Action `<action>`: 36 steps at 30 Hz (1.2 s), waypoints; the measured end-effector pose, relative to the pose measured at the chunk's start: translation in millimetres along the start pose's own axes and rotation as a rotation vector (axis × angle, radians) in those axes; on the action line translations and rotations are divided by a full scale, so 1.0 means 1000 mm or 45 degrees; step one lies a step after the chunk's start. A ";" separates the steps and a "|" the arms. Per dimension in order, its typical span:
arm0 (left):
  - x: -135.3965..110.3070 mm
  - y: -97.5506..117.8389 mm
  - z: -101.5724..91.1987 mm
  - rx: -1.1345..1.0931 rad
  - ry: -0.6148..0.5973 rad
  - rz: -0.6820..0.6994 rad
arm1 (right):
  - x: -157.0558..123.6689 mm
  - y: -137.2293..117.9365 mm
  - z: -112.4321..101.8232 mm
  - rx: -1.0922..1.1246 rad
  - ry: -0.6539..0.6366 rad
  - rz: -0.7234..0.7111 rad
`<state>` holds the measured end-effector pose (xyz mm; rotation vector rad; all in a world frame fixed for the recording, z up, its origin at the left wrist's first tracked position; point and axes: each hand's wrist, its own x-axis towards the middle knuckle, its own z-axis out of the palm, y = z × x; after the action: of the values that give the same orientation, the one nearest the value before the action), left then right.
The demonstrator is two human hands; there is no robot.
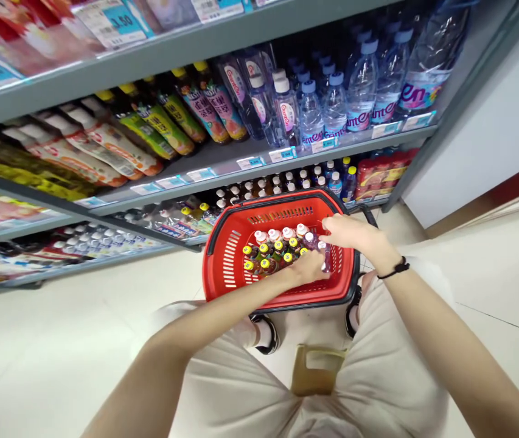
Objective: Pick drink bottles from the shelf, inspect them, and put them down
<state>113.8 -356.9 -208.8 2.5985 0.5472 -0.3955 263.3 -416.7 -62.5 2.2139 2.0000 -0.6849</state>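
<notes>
A red plastic basket (212,274) stands on the floor between my feet, holding several upright bottles. Yellow-capped bottles (264,264) fill its front and middle, with white-capped bottles (274,235) behind them. At the right end are clear water bottles (327,258) with white caps. My left hand (308,267) reaches down inside the basket, its fingers curled against a clear bottle; the fingertips are partly hidden. Over the basket's right side, my right hand (348,232) has its fingers stretched and apart, close to the clear bottles' caps. A black band circles my right wrist.
A grey shelf (250,149) of bottled drinks runs across in front. Large water bottles (363,85) stand at its right end. A white panel (482,134) is at the right. Below me is a yellowish stool (302,371) between my legs.
</notes>
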 end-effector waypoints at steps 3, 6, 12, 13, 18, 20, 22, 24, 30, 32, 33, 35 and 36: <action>0.018 0.001 0.029 0.119 -0.088 -0.052 | -0.002 0.000 -0.003 0.019 0.140 -0.050; 0.030 -0.006 0.046 0.190 -0.133 -0.103 | -0.004 -0.001 -0.006 0.028 0.266 -0.107; 0.038 -0.016 0.056 0.236 -0.154 -0.184 | -0.005 -0.006 -0.007 -0.015 0.235 -0.128; 0.037 -0.016 0.057 0.229 -0.151 -0.189 | -0.004 -0.007 -0.006 -0.015 0.236 -0.129; 0.026 -0.016 0.053 0.141 -0.101 -0.211 | 0.003 -0.008 0.001 -0.046 0.265 -0.141; 0.020 -0.017 0.045 0.088 -0.044 -0.211 | 0.005 -0.010 0.003 -0.055 0.269 -0.145; 0.013 -0.018 0.032 0.028 0.021 -0.213 | 0.006 -0.012 0.005 -0.064 0.265 -0.156; 0.006 -0.020 0.012 -0.047 0.089 -0.220 | 0.006 -0.015 0.007 -0.076 0.246 -0.169; -0.047 -0.042 -0.094 -0.179 0.576 -0.264 | 0.006 -0.022 0.008 -0.060 0.358 -0.229; -0.085 -0.048 -0.137 -0.157 0.797 -0.336 | 0.001 -0.026 0.003 0.118 0.615 -0.269; -0.108 -0.048 -0.157 -0.134 0.945 -0.316 | -0.003 -0.028 -0.001 0.276 0.792 -0.285; -0.159 -0.044 -0.190 -0.143 1.202 -0.266 | -0.015 -0.032 -0.009 0.697 1.074 -0.274; -0.184 -0.040 -0.201 -0.152 1.353 -0.283 | -0.022 -0.033 -0.012 0.908 1.098 -0.258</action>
<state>-29.5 -283.4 15.0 2.4507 1.1373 0.9899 233.4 -428.0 -35.8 3.1429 2.7036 -0.5677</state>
